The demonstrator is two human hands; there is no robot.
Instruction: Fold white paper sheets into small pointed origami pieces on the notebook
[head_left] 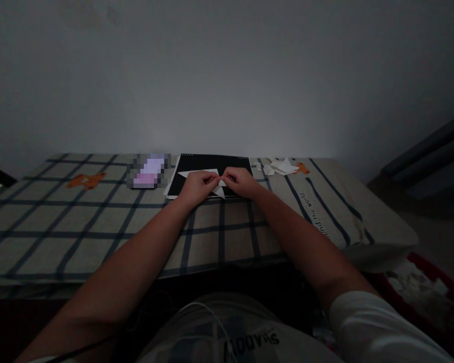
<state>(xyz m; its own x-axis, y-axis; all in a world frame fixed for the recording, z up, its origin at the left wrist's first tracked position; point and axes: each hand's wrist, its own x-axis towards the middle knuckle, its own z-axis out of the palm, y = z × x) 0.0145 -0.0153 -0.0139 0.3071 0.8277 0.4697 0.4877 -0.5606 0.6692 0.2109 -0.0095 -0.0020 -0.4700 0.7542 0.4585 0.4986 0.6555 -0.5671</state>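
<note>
A folded piece of white paper (220, 191) is held just above a black notebook (215, 161), with pointed corners sticking out to the left and downward. My left hand (201, 186) pinches the paper near its middle, fingers closed. Close beside it, my right hand (242, 182) pinches the paper's right part, and the fingertips of both hands almost meet. The fingers hide part of the folds. White sheets show under the notebook's left edge.
On the checked tablecloth (98, 212), a blurred purple phone-like object (149, 171) lies left of the notebook. Several folded white paper pieces (283, 166) lie to the right. A wall (219, 91) rises behind the table; a red bin (423, 264) with crumpled white stuff stands low at the right.
</note>
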